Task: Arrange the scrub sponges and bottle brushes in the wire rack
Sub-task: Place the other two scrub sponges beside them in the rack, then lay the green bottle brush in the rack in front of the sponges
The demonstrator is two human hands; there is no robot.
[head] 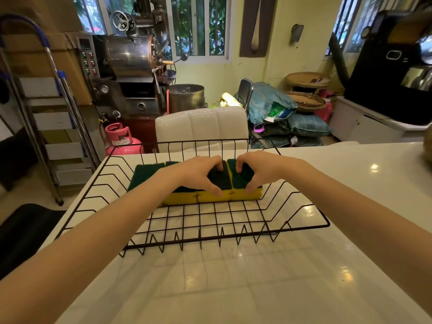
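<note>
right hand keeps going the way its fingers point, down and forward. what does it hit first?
The right hand already touches the rightmost sponge; pressing on likely meets that sponge, then the wire rack floor beneath.

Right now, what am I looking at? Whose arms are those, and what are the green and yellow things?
There is no machine here. A person wears a camera on their head, so this one picture looks down along their own bare arms. On the white counter sits a black wire rack. Inside it lies a row of scrub sponges, green on top and yellow underneath, packed side by side. The left hand and the right hand each pinch a sponge at the right end of the row. No bottle brushes show in the picture.
</note>
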